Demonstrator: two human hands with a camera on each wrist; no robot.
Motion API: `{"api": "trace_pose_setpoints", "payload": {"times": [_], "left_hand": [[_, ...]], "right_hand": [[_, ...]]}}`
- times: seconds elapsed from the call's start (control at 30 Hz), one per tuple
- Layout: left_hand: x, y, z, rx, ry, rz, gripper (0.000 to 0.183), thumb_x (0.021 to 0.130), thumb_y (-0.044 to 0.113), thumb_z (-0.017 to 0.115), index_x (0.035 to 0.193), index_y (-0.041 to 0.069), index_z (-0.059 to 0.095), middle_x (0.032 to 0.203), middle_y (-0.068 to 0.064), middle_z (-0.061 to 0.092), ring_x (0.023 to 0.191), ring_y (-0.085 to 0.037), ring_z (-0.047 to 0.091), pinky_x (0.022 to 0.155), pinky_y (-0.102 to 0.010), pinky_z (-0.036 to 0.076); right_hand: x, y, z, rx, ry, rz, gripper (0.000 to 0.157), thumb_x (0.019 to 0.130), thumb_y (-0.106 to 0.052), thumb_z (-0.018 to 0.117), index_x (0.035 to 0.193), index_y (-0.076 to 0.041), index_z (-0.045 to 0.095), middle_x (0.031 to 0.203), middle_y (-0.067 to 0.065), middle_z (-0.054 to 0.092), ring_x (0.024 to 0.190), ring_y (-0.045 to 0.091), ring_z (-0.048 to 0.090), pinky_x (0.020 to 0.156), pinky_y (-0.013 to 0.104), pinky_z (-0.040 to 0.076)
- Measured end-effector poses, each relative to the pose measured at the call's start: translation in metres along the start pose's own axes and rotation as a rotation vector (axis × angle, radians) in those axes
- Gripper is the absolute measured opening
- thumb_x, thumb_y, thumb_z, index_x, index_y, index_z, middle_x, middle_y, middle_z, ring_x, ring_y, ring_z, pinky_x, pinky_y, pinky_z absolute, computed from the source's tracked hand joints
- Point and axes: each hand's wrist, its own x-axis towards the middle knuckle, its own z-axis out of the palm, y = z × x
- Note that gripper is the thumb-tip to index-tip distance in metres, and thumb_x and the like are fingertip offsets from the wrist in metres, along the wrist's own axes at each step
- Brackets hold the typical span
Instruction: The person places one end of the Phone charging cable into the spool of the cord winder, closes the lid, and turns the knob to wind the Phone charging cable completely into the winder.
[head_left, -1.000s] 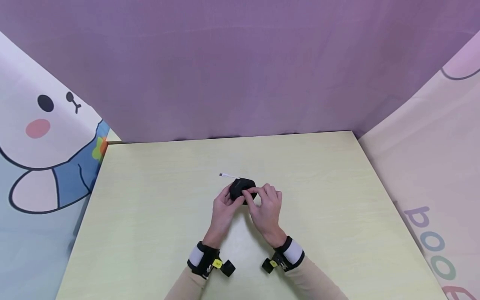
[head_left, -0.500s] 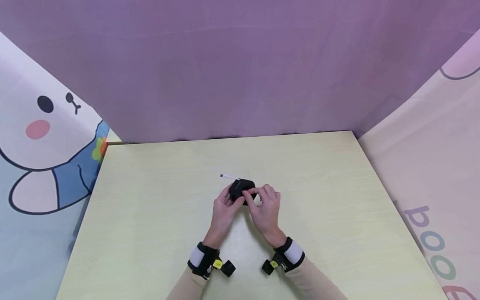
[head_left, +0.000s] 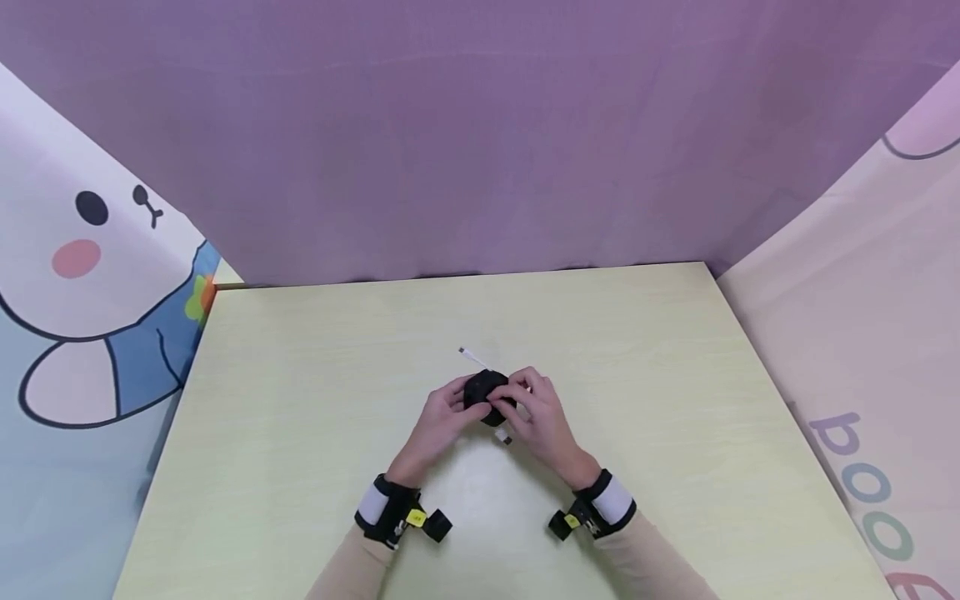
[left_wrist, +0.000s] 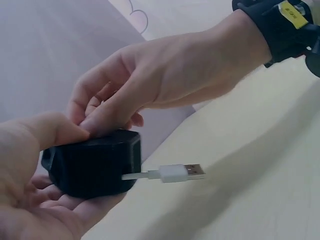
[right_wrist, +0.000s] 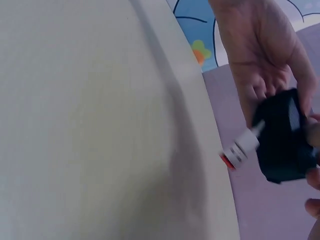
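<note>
My left hand [head_left: 442, 417] holds a black, rounded cable winder [left_wrist: 95, 167] above the table, thumb on its top and fingers beneath. White cable comes out on two sides. One end, with a USB plug [left_wrist: 180, 173], points toward my body; the other white end [head_left: 472, 357] sticks out on the far side. From the right, my right hand [head_left: 542, 417] brings its thumb and fingers together on the winder's top, close to the left thumb. What small part the right fingertips pinch is hidden. In the right wrist view the near plug [right_wrist: 239, 148] looks blurred.
The pale wooden table [head_left: 315, 358] lies under both hands. A purple curtain [head_left: 480, 150] hangs at its back edge, with printed cloths at the left [head_left: 97, 275] and right [head_left: 847, 333]. Each wrist wears a strapped camera, such as the left one [head_left: 405, 512].
The winder has turned and come slightly toward the body and right. Its USB plug now shows on the near side. Both wrists have moved apart, while the fingers stay on the winder.
</note>
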Motion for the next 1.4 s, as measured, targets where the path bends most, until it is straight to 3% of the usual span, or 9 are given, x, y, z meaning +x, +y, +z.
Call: {"api": "trace_pose_setpoints", "payload": {"times": [0.3,0.57,0.8,0.97,1.17,1.4], "left_hand": [[0.0,0.005,-0.009,0.103,-0.127,-0.055,0.049,0.089,0.008,0.068,0.135,0.0,0.054,0.125,-0.017,0.065,0.11,-0.024,0.066,0.089,-0.029,0.053],[-0.002,0.011,-0.015,0.159,-0.235,-0.111,0.045,0.089,0.008,0.066,0.133,0.001,0.056,0.121,-0.014,0.067,0.109,-0.023,0.066,0.093,-0.033,0.052],[-0.001,0.014,-0.018,0.137,-0.29,-0.14,0.046,0.088,0.006,0.066,0.133,0.0,0.056,0.116,-0.015,0.069,0.106,-0.023,0.067,0.091,-0.032,0.053],[-0.002,0.015,-0.018,0.15,-0.312,-0.145,0.045,0.088,0.007,0.066,0.131,0.001,0.057,0.113,-0.012,0.071,0.103,-0.022,0.068,0.089,-0.03,0.054],[-0.005,0.013,-0.019,0.136,-0.305,-0.157,0.047,0.088,0.009,0.067,0.133,0.001,0.056,0.115,-0.012,0.07,0.105,-0.022,0.068,0.092,-0.031,0.052],[-0.007,0.009,-0.017,0.094,-0.279,-0.155,0.047,0.088,0.008,0.067,0.133,0.001,0.056,0.119,-0.015,0.068,0.109,-0.024,0.066,0.095,-0.033,0.052]], "right_hand": [[0.009,0.005,-0.028,-0.144,-0.297,-0.182,0.018,0.088,-0.016,0.073,0.104,-0.026,0.074,0.107,0.0,0.057,0.088,0.015,0.052,0.078,0.032,0.04],[0.014,-0.002,-0.038,-0.341,-0.453,-0.314,0.032,0.082,-0.016,0.079,0.109,-0.032,0.073,0.115,-0.002,0.057,0.1,0.017,0.056,0.086,0.032,0.043],[0.023,-0.008,-0.043,-0.491,-0.451,-0.491,0.023,0.085,-0.015,0.072,0.103,-0.028,0.07,0.106,-0.005,0.058,0.092,0.016,0.054,0.084,0.031,0.045],[0.025,-0.01,-0.045,-0.53,-0.437,-0.562,0.019,0.089,-0.011,0.062,0.1,-0.026,0.067,0.096,-0.005,0.056,0.087,0.016,0.053,0.081,0.031,0.046],[0.024,-0.009,-0.044,-0.524,-0.42,-0.556,0.014,0.09,-0.015,0.061,0.098,-0.026,0.065,0.092,-0.005,0.054,0.085,0.016,0.052,0.08,0.03,0.045],[0.017,-0.006,-0.04,-0.476,-0.403,-0.461,0.017,0.08,-0.027,0.076,0.095,-0.028,0.069,0.087,-0.006,0.051,0.08,0.014,0.048,0.079,0.03,0.042]]}}
